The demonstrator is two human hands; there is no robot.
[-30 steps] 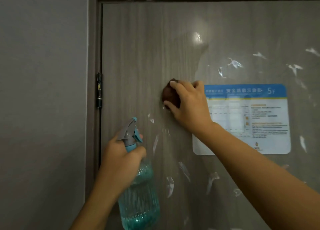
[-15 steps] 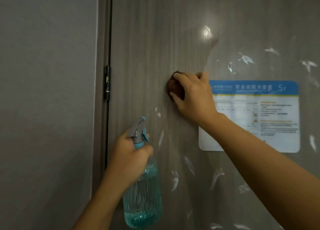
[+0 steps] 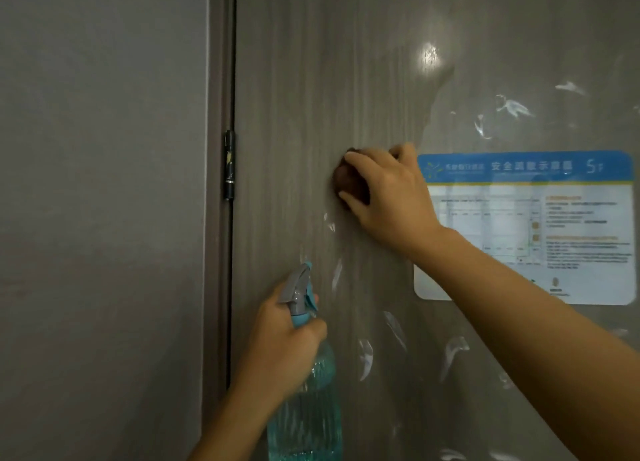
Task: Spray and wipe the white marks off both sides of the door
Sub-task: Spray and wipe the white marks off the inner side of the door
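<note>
The big grey wood-look door [image 3: 311, 114] is wet and shiny on its right part, and many white smear marks [image 3: 365, 356] wait low down and up by the blue and white paper sign [image 3: 526, 228]. To wipe well, press hard and rub over each mark until it is gone. The see-through blue plastic spray bottle [image 3: 304, 419] is gripped at its neck by the left hand [image 3: 282, 346]. The right hand [image 3: 388, 193] curls around a small dark brown cloth [image 3: 348, 183] and pushes it on the door.
</note>
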